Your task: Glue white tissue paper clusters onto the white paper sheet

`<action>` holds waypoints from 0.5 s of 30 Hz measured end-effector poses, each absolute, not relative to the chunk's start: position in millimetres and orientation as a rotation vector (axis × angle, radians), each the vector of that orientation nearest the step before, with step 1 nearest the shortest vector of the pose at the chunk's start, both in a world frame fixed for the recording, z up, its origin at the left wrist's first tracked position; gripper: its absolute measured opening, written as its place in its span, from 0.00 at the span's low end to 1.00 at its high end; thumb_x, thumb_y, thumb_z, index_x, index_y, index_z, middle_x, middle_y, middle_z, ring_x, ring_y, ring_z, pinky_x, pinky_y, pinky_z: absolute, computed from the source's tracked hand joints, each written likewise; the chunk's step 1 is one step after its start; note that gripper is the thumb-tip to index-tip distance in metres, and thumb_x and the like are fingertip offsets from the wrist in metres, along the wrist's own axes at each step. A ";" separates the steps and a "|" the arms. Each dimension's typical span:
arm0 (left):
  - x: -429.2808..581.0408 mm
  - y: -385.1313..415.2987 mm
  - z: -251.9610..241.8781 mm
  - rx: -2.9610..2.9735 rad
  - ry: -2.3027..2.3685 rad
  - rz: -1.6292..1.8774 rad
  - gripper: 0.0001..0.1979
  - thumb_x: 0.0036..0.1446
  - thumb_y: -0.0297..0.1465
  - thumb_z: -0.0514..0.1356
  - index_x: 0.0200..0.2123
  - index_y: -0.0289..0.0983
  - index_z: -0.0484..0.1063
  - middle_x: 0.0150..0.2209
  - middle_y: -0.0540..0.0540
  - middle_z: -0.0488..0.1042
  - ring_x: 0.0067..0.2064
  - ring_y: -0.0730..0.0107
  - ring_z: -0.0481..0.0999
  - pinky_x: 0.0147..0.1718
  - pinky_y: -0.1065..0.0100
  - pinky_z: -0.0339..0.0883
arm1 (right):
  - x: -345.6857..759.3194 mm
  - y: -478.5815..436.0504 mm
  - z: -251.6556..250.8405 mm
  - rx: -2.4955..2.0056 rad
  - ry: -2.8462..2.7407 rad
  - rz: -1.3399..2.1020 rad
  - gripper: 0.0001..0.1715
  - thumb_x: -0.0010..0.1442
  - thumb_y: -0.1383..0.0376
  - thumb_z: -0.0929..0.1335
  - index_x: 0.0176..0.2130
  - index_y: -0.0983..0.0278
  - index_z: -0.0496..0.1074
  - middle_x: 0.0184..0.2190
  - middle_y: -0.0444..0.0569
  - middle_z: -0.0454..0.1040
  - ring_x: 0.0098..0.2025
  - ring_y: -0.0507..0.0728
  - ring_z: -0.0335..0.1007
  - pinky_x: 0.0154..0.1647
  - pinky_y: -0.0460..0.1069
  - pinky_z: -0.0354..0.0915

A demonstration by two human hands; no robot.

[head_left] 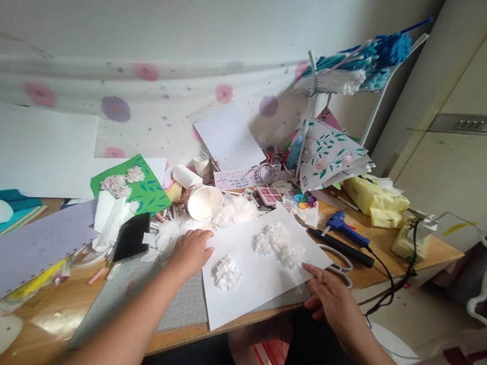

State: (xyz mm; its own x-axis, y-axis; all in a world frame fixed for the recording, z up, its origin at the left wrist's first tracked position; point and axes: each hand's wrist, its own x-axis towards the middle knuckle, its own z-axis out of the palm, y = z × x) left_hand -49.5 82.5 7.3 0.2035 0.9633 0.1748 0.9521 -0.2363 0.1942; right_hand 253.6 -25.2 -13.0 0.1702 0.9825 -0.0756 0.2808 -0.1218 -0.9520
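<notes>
A white sheet of paper [246, 294] lies tilted over a grey cutting mat [182, 313] at the table's front edge. On it sit a small round cluster of crumpled white paper [227, 272] at the left and a larger white cluster [278, 243] towards the back right. My left hand [192, 252] is at the sheet's left edge, its fingers curled together, and what they may hold is hidden. Over at the sheet's right corner, my right hand [330, 294] has its index finger stretched out and the other fingers apart beneath, touching the paper's edge.
Behind the sheet stand a paper cup [205, 203] and white scraps. A black phone [132, 238] and a green sheet with flowers [152, 188] lie left. Scissors [341, 275], a blue glue gun [346, 228], cables and a yellow tissue pack [375, 202] are on the right.
</notes>
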 end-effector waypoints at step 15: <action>-52.8 66.2 69.0 2.263 1.746 0.503 0.10 0.51 0.33 0.55 0.30 0.38 0.76 0.27 0.48 0.77 0.31 0.64 0.75 0.30 0.70 0.61 | 241.7 -17.9 -21.3 -1.470 -1.277 0.913 0.20 0.54 0.57 0.64 0.42 0.65 0.75 0.18 0.42 0.65 0.19 0.53 0.63 0.19 0.48 0.63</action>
State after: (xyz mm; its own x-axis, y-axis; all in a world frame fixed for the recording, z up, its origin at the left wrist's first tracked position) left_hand -52.8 66.2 69.0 0.2270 0.9660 0.1241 0.8838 -0.2578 0.3905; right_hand 241.7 -17.9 -21.3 0.1752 0.9834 0.0472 0.2732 -0.0025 -0.9620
